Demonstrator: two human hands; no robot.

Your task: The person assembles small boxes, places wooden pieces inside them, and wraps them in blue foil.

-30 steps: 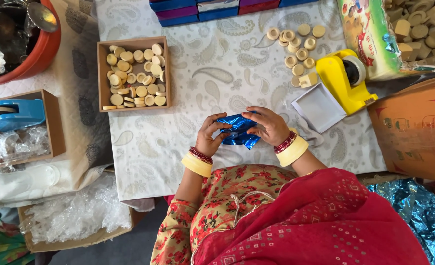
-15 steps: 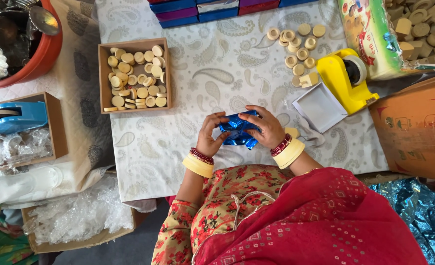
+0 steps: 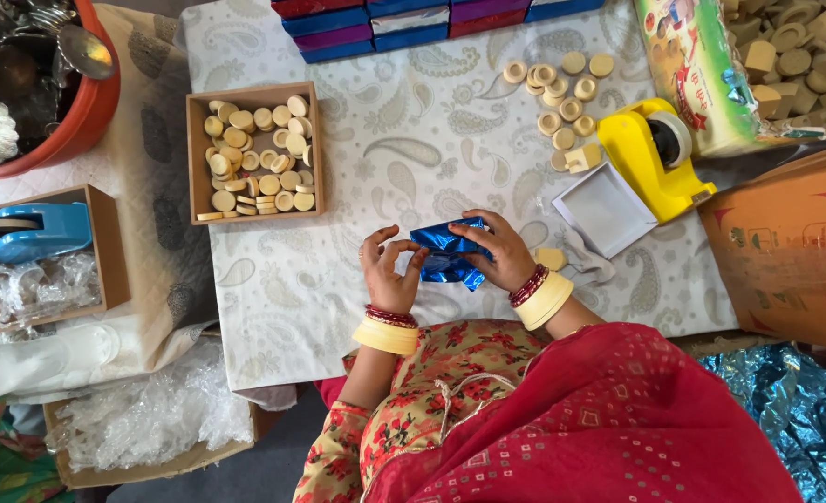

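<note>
Both hands met over a small packet wrapped in shiny blue foil, held just above the paisley-print cloth near the table's front edge, close to the person's body. Left hand sat at the packet's left end, thumb & fingers curled and pinching the foil edge there. Right hand lay over the packet's right side, fingers bent around the top & back of it, gripping; how the thumb stood couldn't be made out, hidden under the foil. Both wrists wore red & cream bangles. Just right of the right wrist a single pale block lay on the cloth, near a shallow white tray. Behind the tray stood a yellow tape dispenser, & beside that a loose scatter of round pale discs. Further left, well apart from the hands, a wooden box was filled w/ more of the same discs. Along the far edge ran a row of flat foil-wrapped boxes in blue, red & purple. Off the cloth to the left: a blue tape dispenser on a wooden crate, a red tub of metal ware, & a cardboard tray of clear plastic wrap. At far right sat a brown carton w/ crumpled blue foil below it
</note>
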